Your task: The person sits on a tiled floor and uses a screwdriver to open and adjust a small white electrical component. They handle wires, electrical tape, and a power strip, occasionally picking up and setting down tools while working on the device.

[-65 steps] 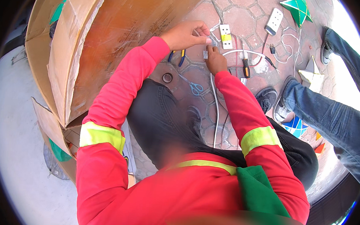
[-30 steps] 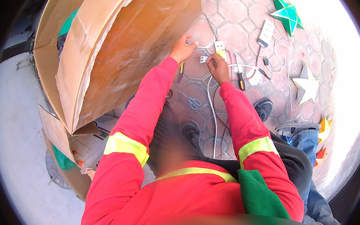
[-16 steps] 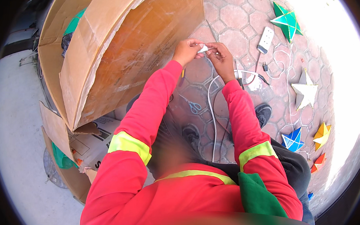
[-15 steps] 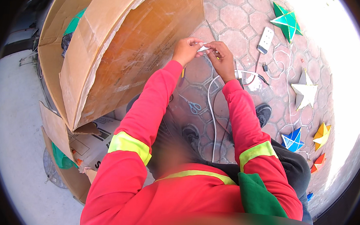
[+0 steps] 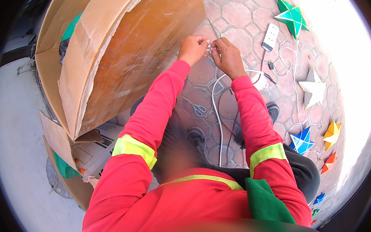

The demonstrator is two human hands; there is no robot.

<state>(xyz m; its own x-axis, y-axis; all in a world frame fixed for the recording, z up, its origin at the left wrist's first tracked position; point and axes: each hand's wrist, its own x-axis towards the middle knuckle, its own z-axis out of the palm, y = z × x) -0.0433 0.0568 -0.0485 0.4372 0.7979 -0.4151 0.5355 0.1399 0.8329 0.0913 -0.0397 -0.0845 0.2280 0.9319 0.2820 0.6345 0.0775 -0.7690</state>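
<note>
The left hand (image 5: pixel 193 50) and the right hand (image 5: pixel 229 58) meet just past twelve o'clock from the middle of the view; between their fingertips is a small white piece (image 5: pixel 208 48), its shape partly hidden; the fingers of both hands are pinched narrowly on it, over the paved floor (image 5: pixel 240 14).

From the piece, a big cardboard box (image 5: pixel 140 59) stands at nine o'clock, near the left hand; scissors (image 5: pixel 199 111) with light blue handles lie at six o'clock; a white cable (image 5: pixel 221 143) bends past the right wrist and runs down toward six as well; a white power strip (image 5: pixel 271 35) lies between two and three, a black plug (image 5: pixel 270 66) just past three; a green star (image 5: pixel 293 18) rests at two, a white star (image 5: pixel 313 90) between three and four, a yellow star (image 5: pixel 332 134) at four.
</note>
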